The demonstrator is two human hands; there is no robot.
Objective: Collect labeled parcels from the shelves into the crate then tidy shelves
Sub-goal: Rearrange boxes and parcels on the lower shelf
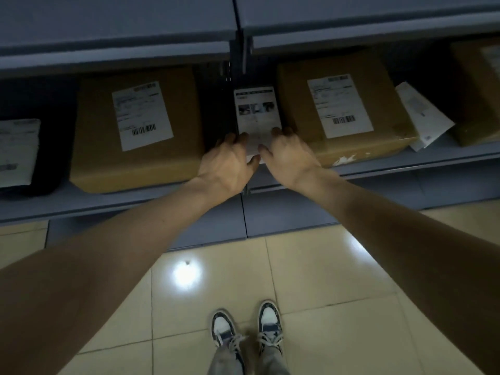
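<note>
A narrow white parcel with a printed label lies in the gap between two brown cardboard boxes on the grey shelf. My left hand grips its near left edge, and my right hand grips its near right edge, thumbs meeting at the front. The left cardboard box and the right cardboard box each carry a white shipping label with a barcode. No crate is in view.
A dark bagged parcel lies at the far left of the shelf. At the far right, a white flat packet leans between the right box and another brown box. A higher shelf overhangs. Tiled floor and my shoes lie below.
</note>
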